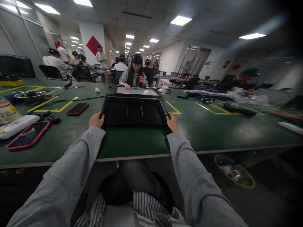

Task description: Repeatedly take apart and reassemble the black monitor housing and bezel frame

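A black rectangular frame panel lies flat on the green table in front of me. My left hand grips its near left corner with fingers curled round the edge. At the near right corner my right hand is closed on the edge in the same way. Both arms wear grey sleeves. Beyond the black panel lies a light grey panel, which a person across the table touches.
On the left lie a red-cased phone, a larger pink-cased phone, a white case and a metal bowl. Yellow tape lines mark the table. A green basket sits on the floor at right. Several people work behind.
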Tool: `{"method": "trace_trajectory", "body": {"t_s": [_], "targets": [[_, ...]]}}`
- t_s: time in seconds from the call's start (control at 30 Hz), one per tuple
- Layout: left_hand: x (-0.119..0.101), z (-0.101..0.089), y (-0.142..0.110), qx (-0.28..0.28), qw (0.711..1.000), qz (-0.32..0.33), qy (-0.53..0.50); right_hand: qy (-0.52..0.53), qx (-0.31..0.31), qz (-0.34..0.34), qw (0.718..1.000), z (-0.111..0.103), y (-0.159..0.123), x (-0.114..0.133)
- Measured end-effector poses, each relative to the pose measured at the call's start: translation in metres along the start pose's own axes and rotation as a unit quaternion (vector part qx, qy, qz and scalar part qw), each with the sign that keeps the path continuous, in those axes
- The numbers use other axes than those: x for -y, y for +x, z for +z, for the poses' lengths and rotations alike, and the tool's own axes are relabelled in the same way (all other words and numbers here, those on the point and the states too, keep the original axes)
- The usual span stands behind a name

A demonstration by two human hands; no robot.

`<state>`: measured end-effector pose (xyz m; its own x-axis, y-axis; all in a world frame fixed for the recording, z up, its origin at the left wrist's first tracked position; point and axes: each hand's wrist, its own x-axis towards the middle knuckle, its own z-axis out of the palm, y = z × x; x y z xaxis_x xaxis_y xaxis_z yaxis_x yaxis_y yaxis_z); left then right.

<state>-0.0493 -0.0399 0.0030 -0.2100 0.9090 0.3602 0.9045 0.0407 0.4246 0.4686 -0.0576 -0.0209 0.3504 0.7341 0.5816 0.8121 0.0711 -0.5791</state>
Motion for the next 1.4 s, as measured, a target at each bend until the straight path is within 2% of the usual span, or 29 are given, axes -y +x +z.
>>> {"method": "trace_trajectory", "body": {"t_s": [0.2, 0.4, 0.8, 1.4], "targets": [[-0.002, -0.0005, -0.001, 0.022, 1.0, -0.006, -0.005, -0.011, 0.018, 0.013, 1.0, 0.0018, 0.0, -0.0013], [0.0019, 0.0043, 0.0019, 0.016, 1.0, 0.007, 0.002, -0.017, 0.026, 0.024, 0.999, 0.004, 0.0002, -0.0033], [0.0055, 0.0058, 0.0056, 0.038, 0.999, -0.021, -0.012, -0.033, 0.036, 0.032, 0.998, 0.0023, -0.0004, -0.0053], [0.0003, 0.001, -0.0008, 0.033, 0.999, -0.02, 0.002, -0.062, 0.039, 0.026, 0.997, -0.0018, -0.0047, 0.0012]]}}
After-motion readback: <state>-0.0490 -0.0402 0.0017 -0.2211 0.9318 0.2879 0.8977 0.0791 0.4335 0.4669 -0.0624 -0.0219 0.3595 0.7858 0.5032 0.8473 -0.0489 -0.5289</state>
